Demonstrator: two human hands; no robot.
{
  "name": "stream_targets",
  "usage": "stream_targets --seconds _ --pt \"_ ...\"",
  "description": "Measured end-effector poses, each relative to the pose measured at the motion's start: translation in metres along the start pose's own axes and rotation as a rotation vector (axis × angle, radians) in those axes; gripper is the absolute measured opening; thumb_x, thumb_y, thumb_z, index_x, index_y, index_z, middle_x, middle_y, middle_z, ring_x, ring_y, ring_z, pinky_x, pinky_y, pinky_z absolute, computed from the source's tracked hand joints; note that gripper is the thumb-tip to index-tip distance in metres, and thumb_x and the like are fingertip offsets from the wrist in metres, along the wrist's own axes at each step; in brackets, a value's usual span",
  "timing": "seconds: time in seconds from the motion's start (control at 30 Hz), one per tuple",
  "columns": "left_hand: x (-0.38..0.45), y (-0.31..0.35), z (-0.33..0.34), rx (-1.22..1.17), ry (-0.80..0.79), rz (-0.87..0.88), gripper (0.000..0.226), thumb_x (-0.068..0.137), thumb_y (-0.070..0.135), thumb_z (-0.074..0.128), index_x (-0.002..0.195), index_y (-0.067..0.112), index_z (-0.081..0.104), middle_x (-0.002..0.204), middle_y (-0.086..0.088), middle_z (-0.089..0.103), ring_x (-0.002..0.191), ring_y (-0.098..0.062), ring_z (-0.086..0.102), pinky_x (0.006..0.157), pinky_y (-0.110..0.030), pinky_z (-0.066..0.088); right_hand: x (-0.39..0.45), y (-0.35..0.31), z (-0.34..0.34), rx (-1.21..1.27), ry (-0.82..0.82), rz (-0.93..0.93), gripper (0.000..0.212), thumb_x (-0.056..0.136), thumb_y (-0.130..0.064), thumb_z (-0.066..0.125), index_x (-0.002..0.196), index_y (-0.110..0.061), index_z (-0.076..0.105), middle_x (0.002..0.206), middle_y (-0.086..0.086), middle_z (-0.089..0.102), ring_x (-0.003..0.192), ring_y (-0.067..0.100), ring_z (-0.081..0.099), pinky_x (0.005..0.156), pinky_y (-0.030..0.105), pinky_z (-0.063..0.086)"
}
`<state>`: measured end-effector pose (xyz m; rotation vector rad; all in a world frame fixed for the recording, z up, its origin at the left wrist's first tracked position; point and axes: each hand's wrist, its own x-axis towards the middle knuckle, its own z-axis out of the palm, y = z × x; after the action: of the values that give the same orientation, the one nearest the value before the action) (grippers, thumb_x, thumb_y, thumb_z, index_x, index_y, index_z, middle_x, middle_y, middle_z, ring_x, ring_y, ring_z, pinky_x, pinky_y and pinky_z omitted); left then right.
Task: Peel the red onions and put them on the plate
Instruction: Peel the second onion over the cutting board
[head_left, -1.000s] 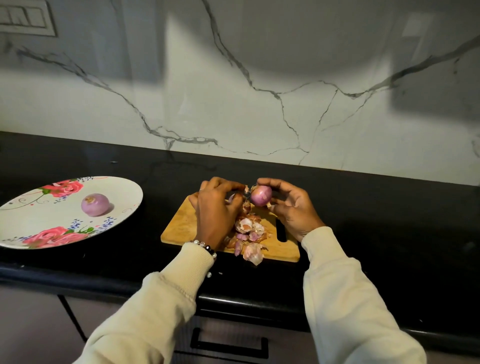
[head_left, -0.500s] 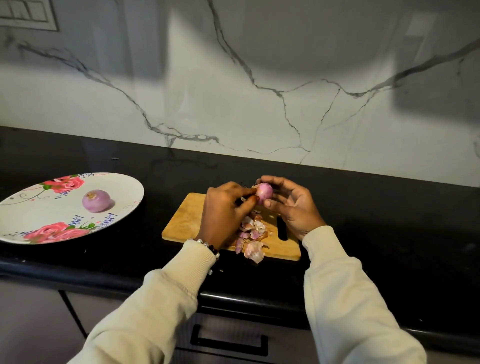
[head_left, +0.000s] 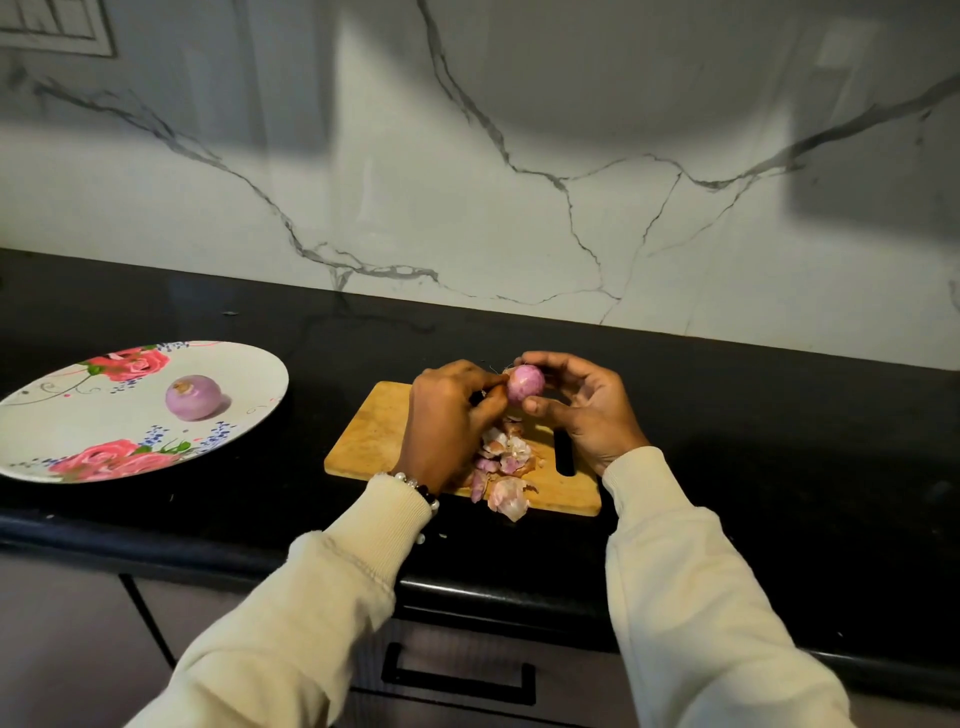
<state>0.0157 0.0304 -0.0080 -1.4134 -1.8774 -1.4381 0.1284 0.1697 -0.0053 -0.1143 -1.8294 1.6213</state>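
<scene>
Red onion (head_left: 525, 383) pinched in right hand (head_left: 589, 410) above cutting board (head_left: 374, 434), left hand (head_left: 447, 421) nipping skin at its left; floral plate (head_left: 249, 410) far left, nearer left hand.

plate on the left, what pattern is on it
White plate with pink-red roses and small blue flowers, head view.

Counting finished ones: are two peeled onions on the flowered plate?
No, only one peeled purple onion lies on the flowered white plate.
</scene>
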Motion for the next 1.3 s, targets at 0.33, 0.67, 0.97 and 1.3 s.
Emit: stream_targets --seconds 0.33,0.67,0.97,1.3 --pt "0.003 0.001 0.000 -0.034 0.099 -0.184 0.008 0.085 0.011 0.068 0.091 0.010 0.074 0.085 0.000 0.071 0.075 -0.009 0.063 0.069 -0.022 0.053 0.001 0.001 0.002 0.092 -0.081 0.019 0.048 0.076 -0.002 0.075 0.123 -0.008 0.064 0.128 0.015 0.066 0.124 0.030 0.059 0.105 0.051 0.047" --pt "0.001 -0.006 0.001 0.030 0.081 -0.200 0.016 0.084 0.026 0.063 0.096 0.025 0.073 0.093 0.006 0.066 0.086 -0.013 0.062 0.077 -0.048 0.054 0.001 0.000 0.000 0.125 -0.115 0.002 0.050 0.079 0.003 0.073 0.126 -0.006 0.061 0.132 0.016 0.063 0.128 0.032 0.057 0.103 0.042 0.050" --pt "0.003 0.000 0.000 0.154 0.067 -0.178 0.013 0.088 0.033 0.068 0.099 0.030 0.076 0.099 0.008 0.066 0.106 -0.015 0.046 0.079 -0.032 0.016 0.000 0.002 -0.001 -0.037 -0.062 0.008 0.049 0.081 0.019 0.064 0.121 -0.009 0.064 0.127 0.009 0.067 0.124 0.023 0.060 0.102 0.043 0.051" --pt "0.001 0.004 -0.003 0.192 -0.028 -0.144 0.021 0.086 0.043 0.067 0.099 0.030 0.077 0.099 0.009 0.069 0.107 -0.016 0.046 0.080 -0.031 0.012 0.000 0.001 0.001 -0.065 -0.053 0.017 0.049 0.079 0.021 0.065 0.117 -0.010 0.066 0.126 0.011 0.066 0.122 0.024 0.061 0.100 0.045 0.053"
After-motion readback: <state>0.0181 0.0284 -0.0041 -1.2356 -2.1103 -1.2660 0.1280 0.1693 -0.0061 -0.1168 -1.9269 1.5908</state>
